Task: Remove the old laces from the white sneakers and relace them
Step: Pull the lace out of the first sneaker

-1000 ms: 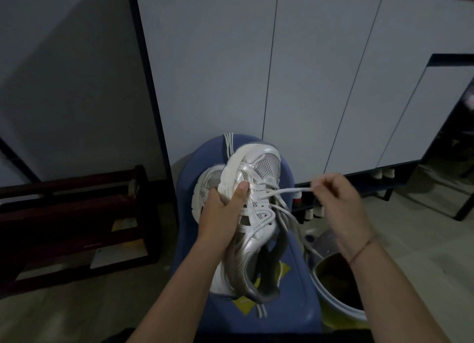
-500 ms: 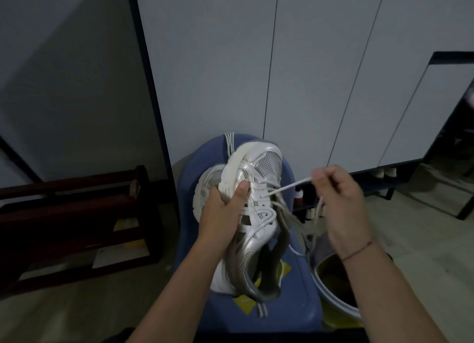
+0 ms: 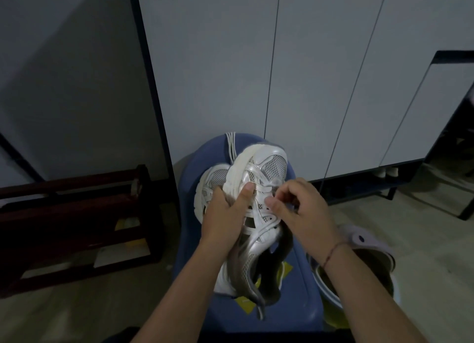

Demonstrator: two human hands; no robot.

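Note:
A white and silver sneaker (image 3: 266, 168) stands toe-up over a blue stool (image 3: 295, 312). My left hand (image 3: 225, 217) grips its left side, thumb pressed on the crossed white laces (image 3: 259, 188). My right hand (image 3: 300, 209) is at the lace area on the shoe's right side, fingertips pinching a lace near an eyelet. A second white sneaker (image 3: 213, 178) lies behind the first, mostly hidden. Loose white laces (image 3: 230, 147) lie on the stool's far edge.
White cabinet doors (image 3: 320, 73) fill the background. A dark wooden shoe rack (image 3: 77, 214) stands at the left. At the right, a pale bucket (image 3: 364, 273) sits on the floor beside the stool. A dark frame leg (image 3: 464, 204) is at far right.
My right hand has come back from pulling the lace out to the right and is now against the shoe. The left hand and shoe have stayed in place.

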